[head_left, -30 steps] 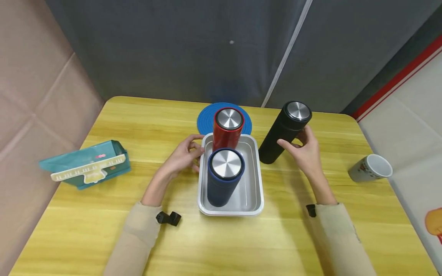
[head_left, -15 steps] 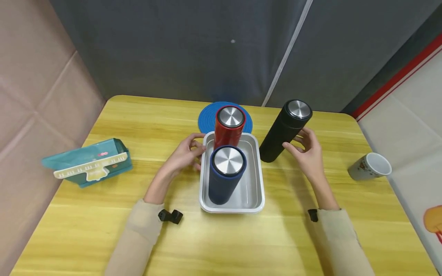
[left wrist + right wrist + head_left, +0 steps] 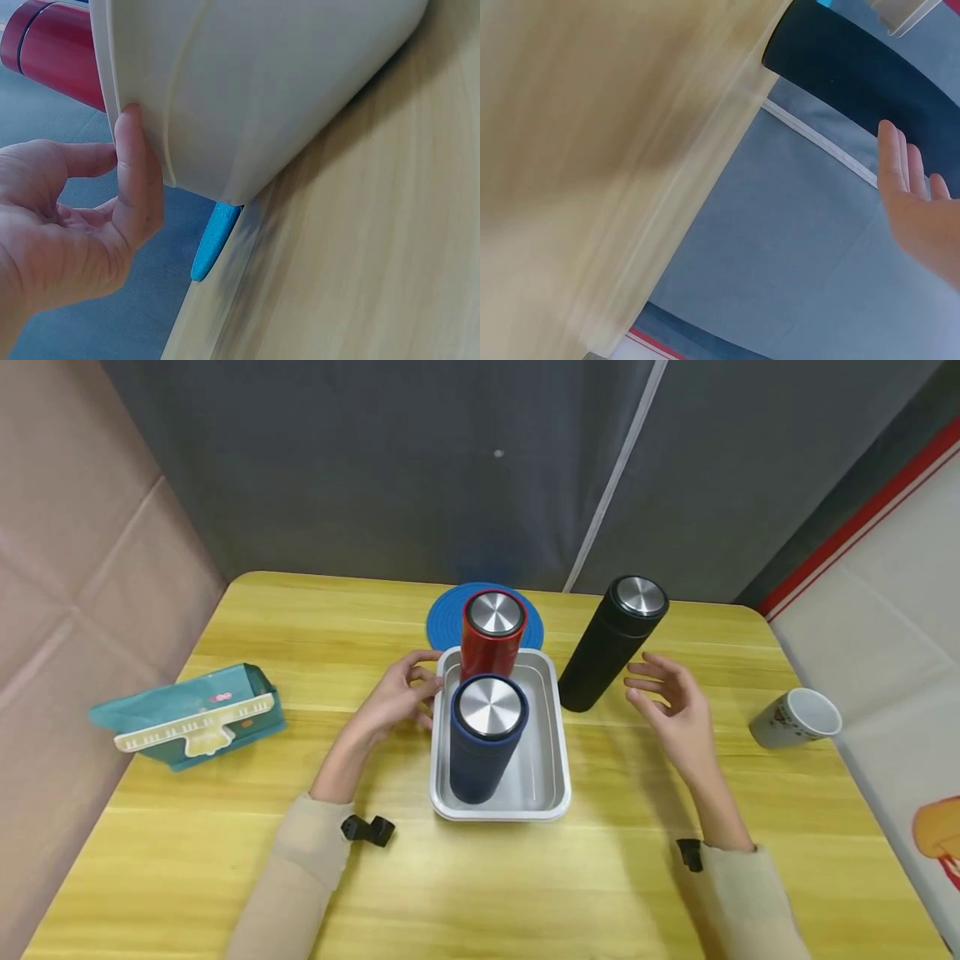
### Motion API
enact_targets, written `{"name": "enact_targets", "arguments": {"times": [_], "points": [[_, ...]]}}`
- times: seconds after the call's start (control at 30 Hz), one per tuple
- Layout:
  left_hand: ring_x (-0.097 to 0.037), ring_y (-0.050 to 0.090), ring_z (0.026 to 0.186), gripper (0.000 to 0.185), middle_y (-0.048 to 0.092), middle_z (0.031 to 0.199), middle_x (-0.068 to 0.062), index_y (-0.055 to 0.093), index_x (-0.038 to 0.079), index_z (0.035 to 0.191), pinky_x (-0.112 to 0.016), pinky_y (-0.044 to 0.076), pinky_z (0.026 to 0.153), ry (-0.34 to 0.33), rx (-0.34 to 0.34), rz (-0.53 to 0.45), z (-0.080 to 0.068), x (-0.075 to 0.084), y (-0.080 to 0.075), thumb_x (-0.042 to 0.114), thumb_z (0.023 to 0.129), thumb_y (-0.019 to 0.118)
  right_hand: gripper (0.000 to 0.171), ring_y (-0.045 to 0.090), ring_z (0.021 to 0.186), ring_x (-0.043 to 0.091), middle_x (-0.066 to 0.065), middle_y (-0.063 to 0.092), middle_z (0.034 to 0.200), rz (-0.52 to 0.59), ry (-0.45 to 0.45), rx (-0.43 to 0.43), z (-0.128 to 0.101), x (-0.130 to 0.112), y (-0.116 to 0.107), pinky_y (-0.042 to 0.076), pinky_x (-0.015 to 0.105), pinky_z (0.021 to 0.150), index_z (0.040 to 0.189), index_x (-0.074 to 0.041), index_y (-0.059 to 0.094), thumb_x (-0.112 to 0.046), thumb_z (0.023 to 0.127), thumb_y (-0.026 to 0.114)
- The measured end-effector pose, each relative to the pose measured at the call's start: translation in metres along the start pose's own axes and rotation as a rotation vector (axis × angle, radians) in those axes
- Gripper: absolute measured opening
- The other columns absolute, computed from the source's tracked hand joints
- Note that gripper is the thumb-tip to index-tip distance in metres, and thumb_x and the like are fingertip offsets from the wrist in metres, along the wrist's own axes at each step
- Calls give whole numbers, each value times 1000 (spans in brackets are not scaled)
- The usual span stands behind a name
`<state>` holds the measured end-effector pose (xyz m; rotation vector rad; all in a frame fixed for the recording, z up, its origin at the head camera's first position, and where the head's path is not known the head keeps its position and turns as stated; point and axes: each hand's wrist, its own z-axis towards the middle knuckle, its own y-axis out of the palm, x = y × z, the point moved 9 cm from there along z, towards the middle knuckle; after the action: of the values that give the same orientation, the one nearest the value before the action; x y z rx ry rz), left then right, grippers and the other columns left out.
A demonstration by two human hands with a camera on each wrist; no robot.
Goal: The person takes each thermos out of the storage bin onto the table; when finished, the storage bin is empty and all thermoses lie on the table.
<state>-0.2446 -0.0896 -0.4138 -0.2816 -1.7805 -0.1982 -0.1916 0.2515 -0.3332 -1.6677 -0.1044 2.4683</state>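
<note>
A light grey deep tray (image 3: pixel 547 806) sits on the table with a red thermos bottle (image 3: pixel 489 652) and a dark blue thermos bottle (image 3: pixel 486 752) upright in it. My left hand (image 3: pixel 401 693) holds the tray's left rim with thumb and fingers; in the left wrist view the tray wall (image 3: pixel 247 82) fills the top. Right of the tray stands a black thermos bottle (image 3: pixel 611 643) with a silver lid. My right hand (image 3: pixel 675 706) is just right of it, fingers loosely bent, with nothing in the grasp. The right wrist view has the black bottle beyond the fingertips (image 3: pixel 887 131).
Behind the tray lies a round blue mat (image 3: pixel 450 618), partly covered. A teal bag with a cream clip (image 3: pixel 195 727) lies at the left. A white printed cup (image 3: pixel 795 718) stands near the right edge. A grey curtain (image 3: pixel 375 468) hangs behind the table.
My right hand has let go of the black thermos bottle and drawn off to the right. The left hand stays at the tray rim, and the bottles stand where they were.
</note>
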Motion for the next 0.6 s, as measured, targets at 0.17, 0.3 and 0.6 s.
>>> {"name": "enact_targets", "arguments": {"times": [0.17, 0.3, 0.6], "points": [[-30, 58, 71, 45, 56, 99, -18, 41, 10, 140, -47, 59, 54, -4, -5, -4, 0, -1, -1, 6, 97, 55, 47, 65, 100, 22, 25, 59, 117, 14, -13, -59, -14, -8, 10, 55, 21, 80, 132, 6, 49, 14, 87, 62], [-31, 59, 72, 45, 56, 100, -18, 41, 10, 139, -48, 59, 55, -6, -8, -14, 0, -2, -1, 5, 97, 55, 48, 64, 101, 21, 28, 58, 117, -32, -22, -130, -23, -17, 30, 54, 23, 86, 131, 9, 48, 16, 85, 62], [-28, 59, 70, 45, 56, 100, -18, 41, 10, 139, -49, 59, 56, -7, -12, -11, 0, -1, 0, 6, 97, 56, 59, 56, 112, 31, 14, 57, 128, -57, -22, -356, -40, -37, 87, 50, 33, 96, 135, 1, 47, 10, 82, 71]]}}
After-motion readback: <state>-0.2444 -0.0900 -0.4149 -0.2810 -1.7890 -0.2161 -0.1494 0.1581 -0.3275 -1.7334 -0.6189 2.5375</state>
